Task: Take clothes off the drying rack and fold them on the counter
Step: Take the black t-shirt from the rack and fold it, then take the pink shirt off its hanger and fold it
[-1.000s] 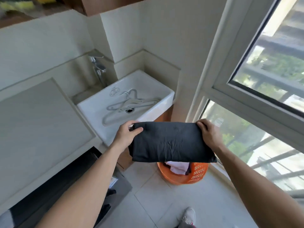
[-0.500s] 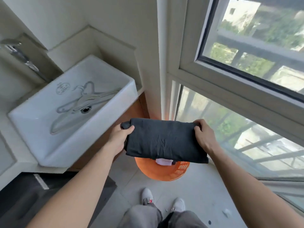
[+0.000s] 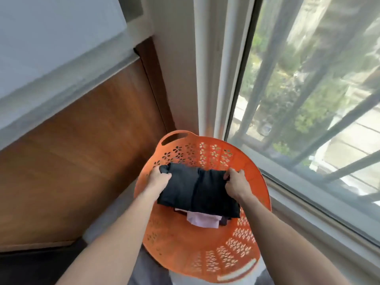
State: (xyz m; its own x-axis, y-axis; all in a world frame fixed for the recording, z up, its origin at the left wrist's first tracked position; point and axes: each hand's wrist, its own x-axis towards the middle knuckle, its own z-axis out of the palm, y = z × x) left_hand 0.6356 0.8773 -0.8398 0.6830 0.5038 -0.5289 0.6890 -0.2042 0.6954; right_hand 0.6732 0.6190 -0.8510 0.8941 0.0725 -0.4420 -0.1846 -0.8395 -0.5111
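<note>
Orange plastic nearest: reaching both forearms over the near wall of the basket (image 3: 207, 262), pierced with flower cut-outs. Gripping the folded black garment (image 3: 195, 190) by its two short ends, with the left hand (image 3: 158, 183) curling its fingers round the left end and the right hand (image 3: 236, 185) clenching the right end. Holding it down inside the basket, long axis running left to right, one end pointing toward the cabinet (image 3: 82, 161), the other toward the window (image 3: 308, 99). Covering most of a pink cloth (image 3: 202, 220) showing at the near edge; whether touching it, cannot tell. Looking past the far rim at wood on the left under a white sink (image 3: 51, 38), barred glass on the right.
</note>
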